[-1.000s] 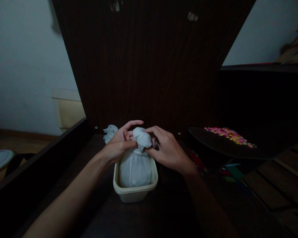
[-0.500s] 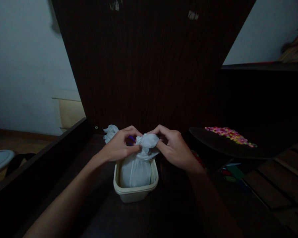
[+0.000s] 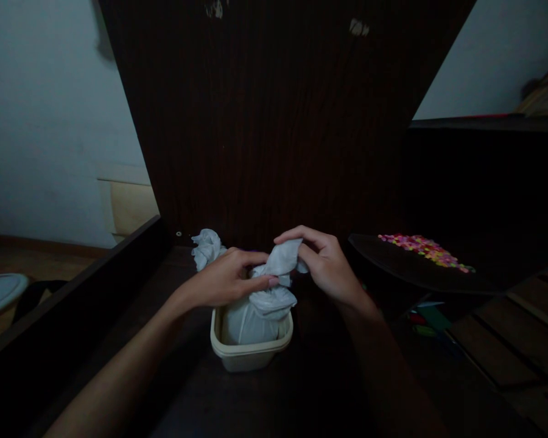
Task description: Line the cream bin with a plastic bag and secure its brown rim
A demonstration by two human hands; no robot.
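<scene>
A white plastic bag [image 3: 252, 325], rounded and full, sits inside a small cream plastic container [image 3: 251, 359]. Its gathered top rises above the rim in loose folds. My left hand [image 3: 226, 277] closes from the left around the twisted neck, thumb in front and fingers behind. On the other side my right hand [image 3: 324, 261] pinches the end of the bag's top between thumb and fingers. What the bag contains is hidden. Behind my left hand lies another crumpled white plastic bag [image 3: 206, 248], and a sliver of something purple shows beside it.
A dark wooden panel [image 3: 274, 121] stands upright behind the container. To the right, a dark curved shelf [image 3: 369, 258] carries a heap of small colourful pieces [image 3: 424, 250]. A raised dark side board [image 3: 73, 286] runs along the left.
My right hand has drawn the bag's end upward and right into a longer twist. My left fingers have shifted right onto the neck. The container stays where it was.
</scene>
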